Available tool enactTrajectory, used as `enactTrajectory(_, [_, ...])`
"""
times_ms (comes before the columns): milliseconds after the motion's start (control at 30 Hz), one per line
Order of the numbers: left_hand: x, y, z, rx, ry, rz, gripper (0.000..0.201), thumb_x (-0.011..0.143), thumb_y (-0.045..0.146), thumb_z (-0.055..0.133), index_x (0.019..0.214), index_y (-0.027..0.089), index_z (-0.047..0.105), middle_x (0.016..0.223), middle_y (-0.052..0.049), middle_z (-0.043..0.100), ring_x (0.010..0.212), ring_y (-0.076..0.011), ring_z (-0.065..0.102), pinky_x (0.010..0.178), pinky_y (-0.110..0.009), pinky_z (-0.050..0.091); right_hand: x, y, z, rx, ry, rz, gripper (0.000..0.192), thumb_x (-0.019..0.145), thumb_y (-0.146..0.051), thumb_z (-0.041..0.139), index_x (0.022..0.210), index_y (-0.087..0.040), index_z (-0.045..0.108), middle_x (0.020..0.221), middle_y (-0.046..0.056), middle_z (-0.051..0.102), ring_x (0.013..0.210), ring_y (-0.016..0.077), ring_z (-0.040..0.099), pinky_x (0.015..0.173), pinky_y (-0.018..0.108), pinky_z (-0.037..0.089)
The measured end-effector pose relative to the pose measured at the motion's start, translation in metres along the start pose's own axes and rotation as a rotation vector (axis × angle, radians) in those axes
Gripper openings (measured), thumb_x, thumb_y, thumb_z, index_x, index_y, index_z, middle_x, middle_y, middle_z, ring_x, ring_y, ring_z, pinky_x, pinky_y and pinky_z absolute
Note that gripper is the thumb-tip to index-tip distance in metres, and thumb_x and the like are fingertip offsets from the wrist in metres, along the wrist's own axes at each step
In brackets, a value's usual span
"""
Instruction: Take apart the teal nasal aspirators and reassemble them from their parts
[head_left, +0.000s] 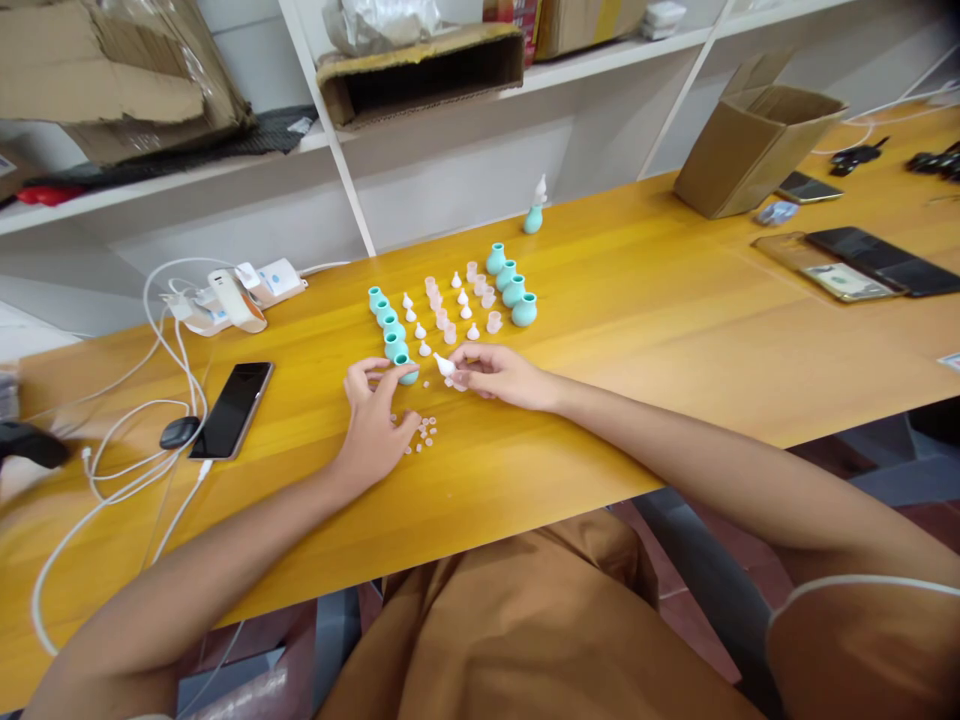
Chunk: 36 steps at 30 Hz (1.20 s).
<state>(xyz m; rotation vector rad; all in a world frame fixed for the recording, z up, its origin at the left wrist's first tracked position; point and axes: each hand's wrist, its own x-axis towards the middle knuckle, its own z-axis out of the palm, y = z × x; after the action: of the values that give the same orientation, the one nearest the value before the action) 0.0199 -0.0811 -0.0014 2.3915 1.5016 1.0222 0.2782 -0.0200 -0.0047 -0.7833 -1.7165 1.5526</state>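
My right hand (499,375) pinches a white pointed nozzle (444,366), its narrow end aimed up and left. A pale translucent piece shows partly under those fingertips. My left hand (375,420) has thumb and fingers apart. Its index fingertip lies at the nearest teal squeeze bulb (407,374) of the left row; whether it touches is unclear. Below the left thumb lie several small clear rings (426,432). Between the left row and the right row of teal bulbs (524,310) stand columns of white nozzles (420,331) and pale pink collars (440,319).
An assembled teal bulb with white nozzle (533,218) stands at the back. To the left are a phone (234,410), white cables and a power strip (202,315). An open carton (750,150) and a dark phone (885,260) sit at right. Shelves with boxes rise behind.
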Motion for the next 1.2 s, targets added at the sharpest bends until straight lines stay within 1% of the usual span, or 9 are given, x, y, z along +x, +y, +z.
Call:
enactTrajectory(300, [0.000, -0.003, -0.001, 0.017, -0.047, 0.018, 0.066, 0.088, 0.004, 0.069, 0.149, 0.030, 0.061, 0.146, -0.013, 0.047, 0.141, -0.0366, 0.050, 0.122, -0.064, 0.047, 0.001, -0.001, 0.000, 0.034, 0.014, 0.012, 0.042, 0.090, -0.052, 0.084, 0.100, -0.017, 0.064, 0.081, -0.004, 0.060, 0.056, 0.0047, 0.047, 0.049, 0.020, 0.037])
enactTrajectory(433, [0.000, -0.002, -0.004, 0.011, -0.027, 0.015, 0.065, 0.090, 0.005, 0.069, 0.150, 0.031, 0.060, 0.144, -0.013, 0.051, 0.141, -0.0360, 0.051, 0.121, -0.061, 0.047, 0.000, -0.003, 0.000, 0.053, 0.012, 0.013, 0.041, 0.090, -0.051, 0.085, 0.100, -0.017, 0.064, 0.081, -0.004, 0.061, 0.055, 0.0042, 0.046, 0.049, 0.020, 0.036])
enactTrajectory(633, [0.004, 0.008, -0.010, -0.103, 0.085, 0.081, 0.032, 0.098, 0.017, 0.076, 0.127, 0.027, 0.065, 0.128, -0.009, 0.059, 0.126, -0.0289, 0.061, 0.114, -0.052, 0.052, 0.000, 0.000, -0.003, 0.072, 0.024, 0.004, 0.040, 0.095, -0.051, 0.082, 0.102, -0.018, 0.061, 0.072, -0.006, 0.059, 0.053, 0.0054, 0.047, 0.050, 0.020, 0.039])
enactTrajectory(700, [0.004, 0.009, -0.010, -0.166, 0.099, 0.093, 0.025, 0.099, 0.018, 0.077, 0.120, 0.026, 0.066, 0.123, -0.007, 0.061, 0.120, -0.0256, 0.064, 0.109, -0.048, 0.055, 0.001, 0.002, -0.004, 0.080, 0.016, -0.014, 0.039, 0.096, -0.050, 0.081, 0.100, -0.018, 0.059, 0.068, -0.007, 0.058, 0.053, 0.0063, 0.049, 0.051, 0.020, 0.042])
enactTrajectory(767, [0.004, 0.009, -0.009, -0.225, 0.093, 0.094, 0.021, 0.100, 0.015, 0.074, 0.116, 0.025, 0.067, 0.123, -0.007, 0.061, 0.118, -0.0239, 0.065, 0.105, -0.044, 0.058, 0.002, 0.004, -0.004, 0.108, 0.010, -0.030, 0.038, 0.095, -0.047, 0.082, 0.102, -0.019, 0.058, 0.071, -0.006, 0.062, 0.053, 0.0063, 0.050, 0.052, 0.021, 0.044])
enactTrajectory(900, [0.002, 0.007, -0.007, -0.308, 0.052, 0.119, 0.032, 0.096, 0.008, 0.070, 0.121, 0.027, 0.066, 0.128, -0.008, 0.063, 0.119, -0.0237, 0.067, 0.101, -0.043, 0.060, 0.003, 0.003, -0.002, 0.160, -0.005, -0.036, 0.038, 0.091, -0.039, 0.084, 0.109, -0.019, 0.058, 0.090, -0.002, 0.074, 0.053, 0.0050, 0.054, 0.052, 0.021, 0.047])
enactTrajectory(1000, [0.001, 0.006, -0.005, -0.364, 0.032, 0.088, 0.045, 0.091, 0.005, 0.070, 0.129, 0.026, 0.062, 0.128, -0.008, 0.067, 0.120, -0.0236, 0.070, 0.104, -0.043, 0.060, 0.001, 0.001, -0.002, 0.167, -0.030, -0.039, 0.037, 0.093, -0.038, 0.084, 0.110, -0.018, 0.057, 0.096, 0.001, 0.077, 0.053, 0.0043, 0.054, 0.053, 0.021, 0.048])
enactTrajectory(1067, [0.002, 0.007, -0.006, -0.354, 0.022, 0.074, 0.045, 0.089, 0.005, 0.070, 0.128, 0.025, 0.062, 0.127, -0.008, 0.069, 0.119, -0.0236, 0.071, 0.105, -0.043, 0.059, 0.000, -0.001, -0.002, 0.170, -0.040, -0.060, 0.036, 0.095, -0.037, 0.083, 0.109, -0.018, 0.057, 0.097, 0.002, 0.077, 0.053, 0.0036, 0.054, 0.053, 0.020, 0.048])
enactTrajectory(1200, [0.003, 0.010, -0.011, -0.268, 0.010, 0.134, 0.037, 0.088, 0.006, 0.070, 0.121, 0.023, 0.066, 0.121, -0.007, 0.073, 0.113, -0.0235, 0.070, 0.102, -0.042, 0.057, -0.003, -0.003, 0.000, 0.155, -0.069, -0.092, 0.035, 0.095, -0.036, 0.084, 0.108, -0.018, 0.058, 0.097, 0.000, 0.074, 0.057, 0.0024, 0.052, 0.053, 0.018, 0.048])
